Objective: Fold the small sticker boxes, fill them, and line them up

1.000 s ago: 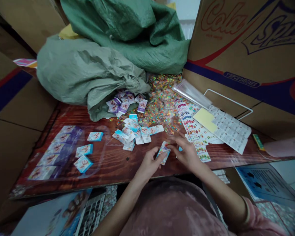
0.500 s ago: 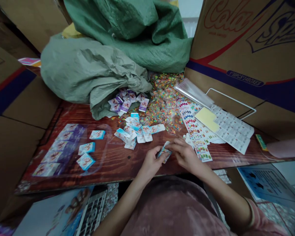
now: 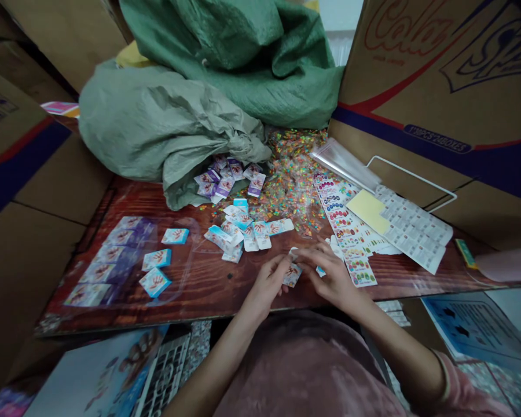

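Both my hands meet over the front middle of the wooden board [image 3: 200, 289]. My left hand [image 3: 267, 284] and my right hand [image 3: 330, 272] pinch one small printed packet [image 3: 292, 274] between their fingertips, just above the wood. Beyond them lies a loose heap of blue and white packets [image 3: 238, 231]. Right of my right hand, sticker sheets with coloured dots [image 3: 342, 223] lie flat. Three blue packets [image 3: 156, 269] sit at the left on a clear plastic sheet, beside a row of purple packets [image 3: 108, 260].
Green woven sacks [image 3: 165, 121] fill the back, with purple packets [image 3: 226, 176] spilling from one mouth. Small colourful pieces [image 3: 293, 174] are heaped in clear wrap. White label sheets [image 3: 412, 226] and a yellow pad [image 3: 367, 209] lie right. Cardboard boxes [image 3: 438, 87] wall both sides.
The packet has turned between my fingertips, and my right hand's fingers have closed further over it. The view has shifted slightly.
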Tool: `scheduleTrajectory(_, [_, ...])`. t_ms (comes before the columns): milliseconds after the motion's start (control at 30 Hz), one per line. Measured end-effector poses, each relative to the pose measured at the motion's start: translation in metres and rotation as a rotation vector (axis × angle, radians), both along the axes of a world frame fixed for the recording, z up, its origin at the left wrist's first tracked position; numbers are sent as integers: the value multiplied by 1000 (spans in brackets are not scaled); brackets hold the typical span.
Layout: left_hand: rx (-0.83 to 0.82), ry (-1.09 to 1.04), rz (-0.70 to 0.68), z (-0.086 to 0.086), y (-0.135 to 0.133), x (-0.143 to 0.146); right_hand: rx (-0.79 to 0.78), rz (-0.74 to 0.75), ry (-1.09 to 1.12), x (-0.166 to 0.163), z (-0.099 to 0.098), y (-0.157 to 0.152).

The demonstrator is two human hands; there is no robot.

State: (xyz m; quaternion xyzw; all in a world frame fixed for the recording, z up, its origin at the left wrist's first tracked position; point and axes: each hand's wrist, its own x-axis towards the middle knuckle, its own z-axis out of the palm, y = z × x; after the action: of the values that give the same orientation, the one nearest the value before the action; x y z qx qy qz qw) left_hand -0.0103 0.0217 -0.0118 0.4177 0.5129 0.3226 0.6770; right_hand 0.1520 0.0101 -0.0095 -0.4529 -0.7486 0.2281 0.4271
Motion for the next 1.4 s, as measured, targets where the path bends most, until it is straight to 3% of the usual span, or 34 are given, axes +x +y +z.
scheduleTrajectory(133, [-64,-62,25,2,3,2,-284,-158,380,-2,-11,4])
scheduleTrajectory(200, [-37,-22,44,1,4,3,-474,-73,483,-2,-15,8])
scheduleTrajectory(267, [-3,24,56,0,4,4,-545,3,474,-1,-15,9])
scheduleTrajectory(467, [9,-4,78,-1,3,-1,-205,27,219,-1,3,-3])
scheduleTrajectory(533, [19,-38,54,-1,2,-2,-233,11,255,-2,4,-3])
scheduleTrajectory(733, [35,-73,-20,0,-1,-3,-514,-143,541,-4,-5,5])
scheduleTrajectory(900, [53,-61,-47,-4,-2,-4,-627,-137,554,1,-3,7])
scheduleTrajectory(1133, [9,-80,-16,0,-6,-2,-523,-25,334,12,4,2])
scheduleTrajectory(1233, [91,-55,-1,-1,-8,-2,-528,-48,323,12,0,1])
scheduleTrajectory(1400, [76,-79,26,-5,-9,-8,-367,49,189,11,-2,3])
